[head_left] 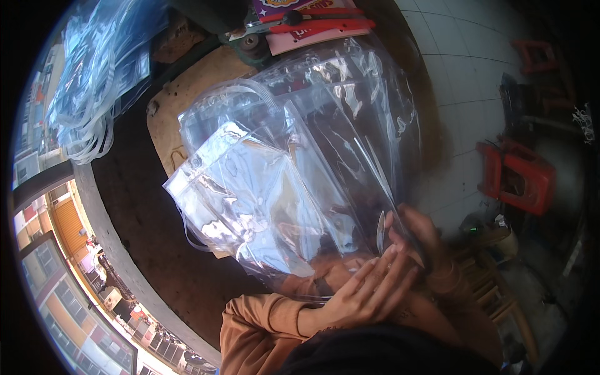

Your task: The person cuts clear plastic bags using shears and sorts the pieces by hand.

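Clear plastic bags (pixel 275 200) with a loop handle (pixel 240 87) lie spread and overlapping in front of me, their surfaces full of glare. My right hand (pixel 415 234) is at the near right edge of the plastic, its fingers curled on a thin, narrow strip that looks like the edge of a bag. Against those fingers rests my left hand (pixel 369 290), with its fingers stretched out and side by side. Its fingertips touch the right hand and the plastic next to it. Reflections hide exactly where the fingers meet the sheet.
A bundle of clear bags with pale handles (pixel 94 119) hangs at the far left. Beyond the bags are a dark metal machine part (pixel 251 45), a red and black tool (pixel 312 22) and a pink package (pixel 312 40). Red stools (pixel 519 178) stand on the tiled floor at the right.
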A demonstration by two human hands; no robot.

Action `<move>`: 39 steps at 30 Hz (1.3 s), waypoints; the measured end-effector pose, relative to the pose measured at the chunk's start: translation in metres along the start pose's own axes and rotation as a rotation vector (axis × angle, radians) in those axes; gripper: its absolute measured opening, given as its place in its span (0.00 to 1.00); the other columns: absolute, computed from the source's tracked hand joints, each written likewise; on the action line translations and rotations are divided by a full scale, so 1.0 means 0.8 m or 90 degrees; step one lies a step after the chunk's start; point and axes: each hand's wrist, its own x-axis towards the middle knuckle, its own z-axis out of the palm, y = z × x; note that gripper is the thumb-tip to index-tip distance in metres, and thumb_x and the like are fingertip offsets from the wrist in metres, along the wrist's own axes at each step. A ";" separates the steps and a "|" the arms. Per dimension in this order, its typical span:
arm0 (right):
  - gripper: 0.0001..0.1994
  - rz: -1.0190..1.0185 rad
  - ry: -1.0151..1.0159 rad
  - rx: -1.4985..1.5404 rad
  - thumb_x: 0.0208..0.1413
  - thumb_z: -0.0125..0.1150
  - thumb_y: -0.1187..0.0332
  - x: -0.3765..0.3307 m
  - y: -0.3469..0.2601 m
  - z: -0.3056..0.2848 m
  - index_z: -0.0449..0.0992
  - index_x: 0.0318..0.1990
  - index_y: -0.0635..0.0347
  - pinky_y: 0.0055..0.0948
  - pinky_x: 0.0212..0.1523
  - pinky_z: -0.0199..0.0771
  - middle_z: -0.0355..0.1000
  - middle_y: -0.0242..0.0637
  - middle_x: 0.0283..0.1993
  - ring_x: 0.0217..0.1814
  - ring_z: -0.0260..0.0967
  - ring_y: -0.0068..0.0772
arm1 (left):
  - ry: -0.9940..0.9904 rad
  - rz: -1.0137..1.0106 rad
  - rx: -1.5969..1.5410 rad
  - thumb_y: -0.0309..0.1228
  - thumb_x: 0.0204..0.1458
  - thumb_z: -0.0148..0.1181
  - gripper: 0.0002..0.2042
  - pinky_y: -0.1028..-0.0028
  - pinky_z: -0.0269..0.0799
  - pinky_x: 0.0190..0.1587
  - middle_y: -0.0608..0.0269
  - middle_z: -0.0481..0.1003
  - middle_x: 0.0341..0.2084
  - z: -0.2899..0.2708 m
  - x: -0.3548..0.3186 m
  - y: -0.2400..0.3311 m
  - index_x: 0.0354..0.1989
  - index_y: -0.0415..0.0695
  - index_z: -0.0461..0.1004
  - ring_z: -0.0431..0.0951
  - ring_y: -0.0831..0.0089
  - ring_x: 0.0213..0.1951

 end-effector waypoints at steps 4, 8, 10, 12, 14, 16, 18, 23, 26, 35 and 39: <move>0.25 -0.053 -0.025 -0.016 0.40 0.70 0.57 0.002 0.001 0.000 0.63 0.38 0.62 0.12 0.23 0.50 0.55 0.21 0.23 0.24 0.48 0.09 | 0.048 0.015 -0.050 0.29 0.48 0.41 0.19 0.70 0.62 0.52 0.48 0.68 0.49 0.003 0.002 -0.002 0.49 0.42 0.69 0.69 0.61 0.53; 0.24 -0.049 -0.033 -0.024 0.41 0.69 0.58 0.001 0.000 -0.001 0.63 0.38 0.62 0.12 0.23 0.50 0.55 0.21 0.22 0.24 0.48 0.09 | 0.054 0.015 -0.049 0.29 0.47 0.41 0.19 0.70 0.62 0.53 0.48 0.68 0.49 0.003 0.001 -0.002 0.49 0.41 0.69 0.69 0.60 0.53; 0.24 -0.038 -0.034 -0.016 0.41 0.69 0.58 0.000 0.001 -0.002 0.63 0.38 0.62 0.12 0.23 0.50 0.55 0.21 0.22 0.24 0.49 0.09 | 0.033 0.008 -0.041 0.29 0.49 0.41 0.19 0.72 0.62 0.53 0.52 0.68 0.49 0.002 0.001 -0.001 0.50 0.45 0.68 0.69 0.63 0.53; 0.24 -0.021 -0.008 -0.054 0.42 0.69 0.59 -0.004 -0.003 0.000 0.63 0.38 0.62 0.11 0.24 0.51 0.55 0.21 0.22 0.24 0.49 0.09 | -0.015 -0.005 -0.027 0.31 0.53 0.40 0.18 0.76 0.60 0.52 0.59 0.68 0.51 -0.003 0.001 -0.002 0.52 0.53 0.68 0.68 0.69 0.54; 0.23 -0.024 0.012 -0.057 0.42 0.69 0.59 -0.004 -0.006 0.003 0.63 0.39 0.62 0.11 0.24 0.53 0.56 0.21 0.23 0.24 0.50 0.09 | -0.022 0.012 -0.024 0.30 0.52 0.40 0.19 0.76 0.59 0.53 0.58 0.68 0.51 -0.004 0.001 -0.002 0.52 0.53 0.68 0.68 0.69 0.54; 0.24 -0.047 0.033 -0.023 0.42 0.69 0.59 -0.001 -0.009 0.006 0.63 0.39 0.61 0.10 0.26 0.55 0.57 0.22 0.24 0.25 0.51 0.09 | -0.031 0.020 -0.028 0.30 0.51 0.40 0.19 0.76 0.59 0.53 0.57 0.68 0.51 -0.007 0.002 -0.002 0.52 0.52 0.68 0.67 0.69 0.54; 0.24 -0.080 0.001 0.012 0.43 0.68 0.58 -0.001 -0.010 0.003 0.63 0.40 0.61 0.10 0.27 0.56 0.57 0.23 0.25 0.26 0.52 0.09 | -0.042 0.017 -0.042 0.30 0.50 0.40 0.20 0.76 0.59 0.53 0.57 0.67 0.52 -0.012 0.003 -0.002 0.53 0.52 0.67 0.67 0.70 0.55; 0.25 -0.093 -0.001 -0.010 0.45 0.65 0.54 -0.005 -0.010 -0.009 0.62 0.41 0.61 0.09 0.28 0.56 0.58 0.24 0.27 0.27 0.52 0.10 | -0.031 0.009 -0.040 0.31 0.50 0.40 0.20 0.76 0.58 0.54 0.57 0.67 0.52 -0.010 0.003 -0.001 0.53 0.52 0.67 0.67 0.70 0.54; 0.27 -0.114 0.040 -0.051 0.44 0.65 0.51 -0.010 -0.014 -0.013 0.61 0.42 0.60 0.09 0.28 0.56 0.59 0.24 0.26 0.27 0.54 0.10 | -0.022 0.007 -0.040 0.32 0.51 0.40 0.19 0.76 0.58 0.54 0.57 0.67 0.52 -0.009 0.003 0.000 0.52 0.52 0.67 0.67 0.69 0.54; 0.27 -0.368 0.429 -0.234 0.42 0.61 0.73 -0.017 -0.013 -0.066 0.59 0.52 0.62 0.20 0.44 0.57 0.57 0.32 0.40 0.42 0.53 0.21 | -0.012 -0.005 -0.056 0.34 0.51 0.41 0.19 0.72 0.57 0.54 0.57 0.65 0.54 -0.010 0.004 -0.002 0.53 0.55 0.67 0.67 0.70 0.54; 0.28 -0.396 0.484 -0.366 0.41 0.61 0.72 -0.015 -0.007 -0.070 0.60 0.52 0.63 0.23 0.45 0.58 0.60 0.33 0.40 0.41 0.54 0.23 | 0.075 -0.063 -0.101 0.31 0.50 0.47 0.19 0.66 0.55 0.55 0.58 0.67 0.52 -0.015 0.004 -0.003 0.52 0.57 0.68 0.69 0.70 0.52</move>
